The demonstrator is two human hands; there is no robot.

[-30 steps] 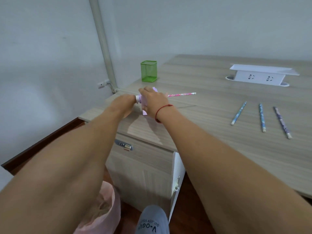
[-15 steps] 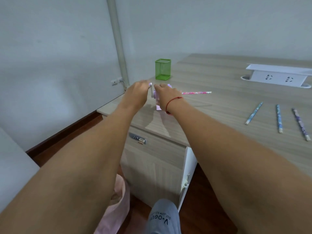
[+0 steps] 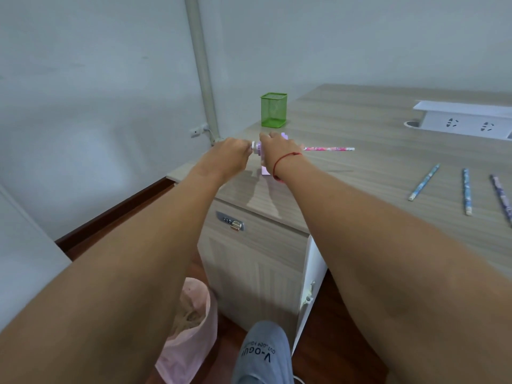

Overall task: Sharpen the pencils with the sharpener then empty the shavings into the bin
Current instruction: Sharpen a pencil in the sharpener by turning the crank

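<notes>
1. The purple sharpener (image 3: 260, 153) stands on the desk (image 3: 360, 173) near its left corner, mostly hidden by the two hands.
2. The right hand (image 3: 278, 151) lies over the sharpener's top, fingers curled down around the body.
3. The left hand (image 3: 227, 156) is on the sharpener's left side, fingers curled onto the white crank (image 3: 253, 146).
4. A pink pencil (image 3: 329, 148) sticks out level from the sharpener's right side, its near end hidden behind the right hand.
5. Just behind the sharpener stands a green mesh cup (image 3: 273, 110).
6. Well to the sharpener's right lie three pencils apart from one another: two blue (image 3: 424, 182) (image 3: 466, 191), one purple (image 3: 501, 198).
7. Below the sharpener, on the floor, sits the bin (image 3: 199, 306), lined with a pink bag.
</notes>
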